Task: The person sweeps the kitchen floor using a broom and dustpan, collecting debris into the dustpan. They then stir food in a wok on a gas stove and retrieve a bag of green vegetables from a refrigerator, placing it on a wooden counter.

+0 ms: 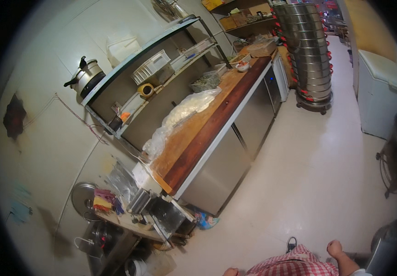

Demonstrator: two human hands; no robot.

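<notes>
My right hand hangs low beside a red-and-white checked apron, its fingers curled in, with nothing showing in them. Only the top of my left hand comes in at the lower edge, on the apron's other side; its fingers are mostly cut off. Neither hand touches the wood-topped counter ahead to the left. On that counter, pale dough-like food lies under clear plastic, with a clear container of greens and a small bowl farther back.
A tall stack of round steel steamers stands on a wheeled base at the far end of the pale floor. At right is a white chest freezer. To the left are a dough-roller-like machine, stacked cloths and a shelf with a pressure cooker.
</notes>
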